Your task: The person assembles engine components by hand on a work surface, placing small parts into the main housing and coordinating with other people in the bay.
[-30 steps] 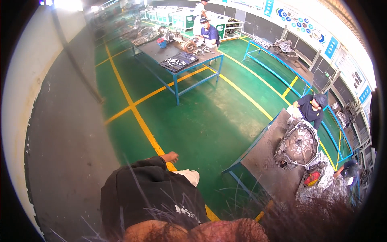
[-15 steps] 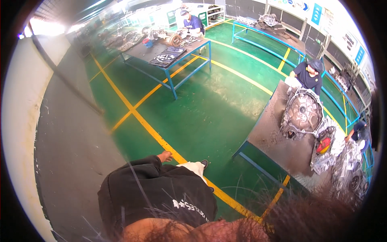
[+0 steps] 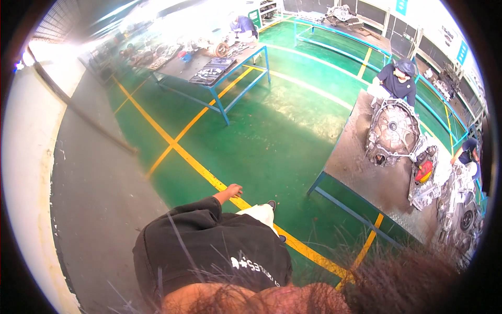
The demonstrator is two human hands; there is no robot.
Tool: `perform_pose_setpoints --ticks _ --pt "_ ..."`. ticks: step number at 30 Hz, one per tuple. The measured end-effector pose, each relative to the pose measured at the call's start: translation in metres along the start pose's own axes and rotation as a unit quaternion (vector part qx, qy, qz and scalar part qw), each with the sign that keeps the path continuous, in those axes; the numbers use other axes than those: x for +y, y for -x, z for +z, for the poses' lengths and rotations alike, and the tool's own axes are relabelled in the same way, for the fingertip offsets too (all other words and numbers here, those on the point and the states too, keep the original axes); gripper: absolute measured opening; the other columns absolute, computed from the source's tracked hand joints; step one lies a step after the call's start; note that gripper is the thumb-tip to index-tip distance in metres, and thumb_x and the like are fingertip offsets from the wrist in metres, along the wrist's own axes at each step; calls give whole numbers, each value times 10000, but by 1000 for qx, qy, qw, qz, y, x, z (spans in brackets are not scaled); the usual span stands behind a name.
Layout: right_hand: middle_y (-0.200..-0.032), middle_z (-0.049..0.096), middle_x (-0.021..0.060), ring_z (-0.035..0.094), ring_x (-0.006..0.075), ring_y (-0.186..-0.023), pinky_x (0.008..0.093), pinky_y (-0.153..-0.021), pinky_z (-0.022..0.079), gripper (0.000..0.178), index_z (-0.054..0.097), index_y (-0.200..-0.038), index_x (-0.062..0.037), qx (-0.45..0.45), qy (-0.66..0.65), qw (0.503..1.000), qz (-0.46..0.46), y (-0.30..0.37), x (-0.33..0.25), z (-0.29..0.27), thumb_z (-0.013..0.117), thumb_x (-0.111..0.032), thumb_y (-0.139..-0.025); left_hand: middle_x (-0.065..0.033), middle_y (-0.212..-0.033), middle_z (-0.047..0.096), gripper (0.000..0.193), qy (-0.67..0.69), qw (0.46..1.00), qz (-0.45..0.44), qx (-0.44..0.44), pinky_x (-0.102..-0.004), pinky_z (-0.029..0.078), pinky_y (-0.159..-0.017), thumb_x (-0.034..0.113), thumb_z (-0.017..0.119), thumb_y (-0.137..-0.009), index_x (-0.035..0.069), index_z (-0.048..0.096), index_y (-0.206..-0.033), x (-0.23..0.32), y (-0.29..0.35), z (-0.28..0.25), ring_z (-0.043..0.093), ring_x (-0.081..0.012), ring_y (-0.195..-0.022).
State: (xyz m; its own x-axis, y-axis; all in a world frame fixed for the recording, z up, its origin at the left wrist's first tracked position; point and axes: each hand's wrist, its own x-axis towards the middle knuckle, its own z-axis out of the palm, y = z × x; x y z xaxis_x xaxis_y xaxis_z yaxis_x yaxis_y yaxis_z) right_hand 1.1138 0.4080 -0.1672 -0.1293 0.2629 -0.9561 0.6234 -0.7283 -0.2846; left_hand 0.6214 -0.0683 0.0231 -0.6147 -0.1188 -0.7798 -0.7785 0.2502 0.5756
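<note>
My left hand (image 3: pixel 234 190) hangs beside my body, just past the short dark sleeve, above a yellow floor line (image 3: pixel 209 175). Its fingers look loose and slightly bent, with nothing visible in them. Below it are my dark shirt (image 3: pixel 209 246), light trousers (image 3: pixel 260 213) and a dark shoe (image 3: pixel 272 204). My right hand is out of sight. The nearest bench, to the right, is a worn metal-topped workbench (image 3: pixel 348 167). A large round metal gearbox housing (image 3: pixel 393 125) lies on it, apart from my hand.
More metal parts (image 3: pixel 460 209) and a red-and-yellow object (image 3: pixel 424 171) sit on the right bench. One person (image 3: pixel 398 83) stands behind it, another person (image 3: pixel 469 152) farther right. A blue-legged table (image 3: pixel 198 63) with tools stands ahead. A pale wall (image 3: pixel 31 172) runs along the left.
My left hand has swung forward and rightward, with more forearm showing beyond the sleeve. The view has shifted slightly, and the right bench sits a little higher in it.
</note>
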Motion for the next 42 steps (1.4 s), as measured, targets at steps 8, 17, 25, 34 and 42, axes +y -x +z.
perform_pose_setpoints --ticks 8,17,25,34,42 --pt "-834 520 43 412 183 -575 354 -477 382 313 611 -1155 -111 54 -1 997 58 -1 -23 -2 499 -286 -920 -155 -1272 638 482 22 999 -20 -35 -498 528 -861 342 466 -993 34 475 -1364 -41 -15 -17 660 -337 -1023" --pt "-733 653 125 601 272 -606 400 -623 466 286 689 -967 -34 145 527 697 -465 -13 -144 -1 504 -248 -926 -143 -1269 640 447 71 993 -78 -54 -453 528 -890 296 437 -986 51 491 -1356 -13 -32 11 648 -323 -1037" --pt "-690 619 78 546 191 -528 341 -498 429 319 676 -972 -31 94 201 864 -452 28 -285 159 467 -271 -977 -133 -1195 669 429 72 995 -43 -44 -415 550 -692 316 494 -992 57 494 -1334 44 -87 -16 679 -281 -838" --pt "-707 594 42 451 108 -465 262 -417 356 286 658 -1021 -76 16 142 915 -376 90 -407 313 439 -260 -1017 -133 -1268 637 420 200 967 -160 -11 -442 551 -864 292 452 -997 55 474 -1344 2 -107 -76 654 -315 -1032" --pt "-710 575 25 439 95 -462 252 -422 331 206 661 -1016 -86 22 51 946 -318 119 -446 336 509 -220 -977 -131 -1346 606 421 176 964 -200 1 -474 517 -972 301 355 -1028 91 488 -1367 25 -135 -77 603 -349 -1194"
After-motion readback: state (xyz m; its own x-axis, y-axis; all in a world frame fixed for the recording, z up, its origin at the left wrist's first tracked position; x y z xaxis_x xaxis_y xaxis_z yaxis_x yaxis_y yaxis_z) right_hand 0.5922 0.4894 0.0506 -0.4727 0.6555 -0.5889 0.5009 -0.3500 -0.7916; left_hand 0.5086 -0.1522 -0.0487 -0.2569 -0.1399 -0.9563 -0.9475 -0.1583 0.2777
